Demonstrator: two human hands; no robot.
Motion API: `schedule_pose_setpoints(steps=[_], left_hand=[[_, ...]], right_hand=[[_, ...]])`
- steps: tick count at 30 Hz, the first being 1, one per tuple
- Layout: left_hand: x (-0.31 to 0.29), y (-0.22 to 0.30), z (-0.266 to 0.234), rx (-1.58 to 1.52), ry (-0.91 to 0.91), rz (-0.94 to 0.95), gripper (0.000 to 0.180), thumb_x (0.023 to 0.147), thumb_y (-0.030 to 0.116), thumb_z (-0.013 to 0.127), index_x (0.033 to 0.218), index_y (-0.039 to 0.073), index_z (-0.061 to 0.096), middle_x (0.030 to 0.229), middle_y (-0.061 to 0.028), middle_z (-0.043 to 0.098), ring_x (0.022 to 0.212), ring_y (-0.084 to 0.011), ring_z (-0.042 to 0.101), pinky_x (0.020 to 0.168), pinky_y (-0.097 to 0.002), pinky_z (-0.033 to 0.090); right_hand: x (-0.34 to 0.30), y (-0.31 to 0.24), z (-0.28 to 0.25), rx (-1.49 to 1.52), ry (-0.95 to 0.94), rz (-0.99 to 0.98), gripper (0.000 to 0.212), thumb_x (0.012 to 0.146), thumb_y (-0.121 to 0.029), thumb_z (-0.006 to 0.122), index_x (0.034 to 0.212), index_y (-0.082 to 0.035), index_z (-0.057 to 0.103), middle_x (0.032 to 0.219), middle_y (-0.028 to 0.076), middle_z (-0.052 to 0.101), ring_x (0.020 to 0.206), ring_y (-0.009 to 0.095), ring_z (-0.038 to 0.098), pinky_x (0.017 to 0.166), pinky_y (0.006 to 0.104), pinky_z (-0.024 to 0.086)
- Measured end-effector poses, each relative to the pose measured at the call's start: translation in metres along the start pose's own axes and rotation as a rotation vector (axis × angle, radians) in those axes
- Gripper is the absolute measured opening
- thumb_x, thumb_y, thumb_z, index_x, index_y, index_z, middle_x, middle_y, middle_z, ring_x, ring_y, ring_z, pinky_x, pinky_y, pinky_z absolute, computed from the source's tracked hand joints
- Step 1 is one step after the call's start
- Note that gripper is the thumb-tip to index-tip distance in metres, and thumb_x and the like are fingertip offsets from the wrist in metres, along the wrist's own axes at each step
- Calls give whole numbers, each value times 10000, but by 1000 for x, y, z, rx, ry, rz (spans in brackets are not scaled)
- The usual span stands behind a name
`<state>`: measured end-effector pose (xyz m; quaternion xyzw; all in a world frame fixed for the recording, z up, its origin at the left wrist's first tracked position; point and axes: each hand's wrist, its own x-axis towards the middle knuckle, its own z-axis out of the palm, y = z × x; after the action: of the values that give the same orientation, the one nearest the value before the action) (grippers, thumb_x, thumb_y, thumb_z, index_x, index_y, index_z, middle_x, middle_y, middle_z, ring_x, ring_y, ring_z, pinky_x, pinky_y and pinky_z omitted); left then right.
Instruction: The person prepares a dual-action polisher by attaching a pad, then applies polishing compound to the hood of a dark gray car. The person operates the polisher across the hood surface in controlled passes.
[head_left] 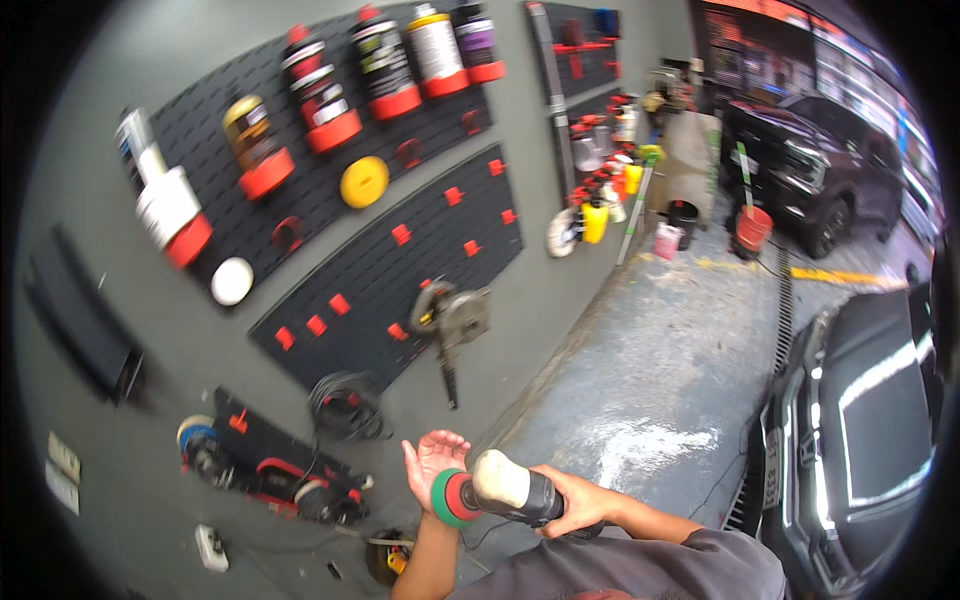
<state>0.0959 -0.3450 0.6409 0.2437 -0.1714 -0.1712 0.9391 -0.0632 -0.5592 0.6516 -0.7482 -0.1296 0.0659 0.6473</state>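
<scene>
My right hand (572, 503) is wrapped around the dark body of a polisher (538, 497) with a cream-coloured cover over its head. The tool lies sideways in front of my torso. At its left end sits a round green foam pad (446, 497) on a red backing. My left hand (435, 466) is open beside the pad, palm up and fingers spread. Part of that palm is behind the pad, and I cannot tell whether they touch.
On the grey wall, a black pegboard (230, 190) holds several bottles in red holders. A grey blower (460, 318), a coiled cable (348, 405) and other polishers (300, 490) hang below. A dark car (870, 420) stands at right, beside a floor drain (783, 320). A red bucket (752, 232) is farther off.
</scene>
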Motion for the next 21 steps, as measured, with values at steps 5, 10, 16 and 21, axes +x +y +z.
schedule_pose_setpoints(steps=[5, 10, 16, 21], left_hand=[[45, -86, 73, 85, -92, -133, 666, 1119, 588, 320, 1031, 23, 661, 966, -125, 664, 952, -247, 607, 885, -415, 501], [82, -134, 102, -4, -125, -233, 654, 1119, 584, 327, 1002, 31, 656, 924, -105, 639, 920, -235, 586, 844, -398, 488], [110, -165, 125, -14, -199, -291, 661, 1125, 575, 302, 981, 26, 641, 950, -109, 620, 931, -246, 580, 889, -413, 491], [135, -184, 123, 4, -200, -318, 678, 1141, 556, 252, 917, 38, 629, 893, -102, 600, 893, -239, 576, 874, -409, 490]], right_hand=[[-55, 6, -79, -31, 138, -12, 942, 712, -186, 875, 1520, -47, 409, 1281, 163, 674, 1192, 264, 665, 1017, 397, 527], [-78, 14, -130, -60, 191, -7, 962, 705, -219, 898, 1518, -53, 411, 1279, 186, 672, 1201, 305, 668, 1027, 416, 523], [-86, 12, -170, -120, 296, 10, 991, 689, -262, 909, 1519, -47, 413, 1280, 210, 670, 1213, 324, 666, 1041, 424, 516], [-77, 24, -192, -65, 385, 21, 985, 641, -198, 952, 1466, 8, 455, 1291, 156, 633, 1228, 248, 614, 1070, 406, 473]])
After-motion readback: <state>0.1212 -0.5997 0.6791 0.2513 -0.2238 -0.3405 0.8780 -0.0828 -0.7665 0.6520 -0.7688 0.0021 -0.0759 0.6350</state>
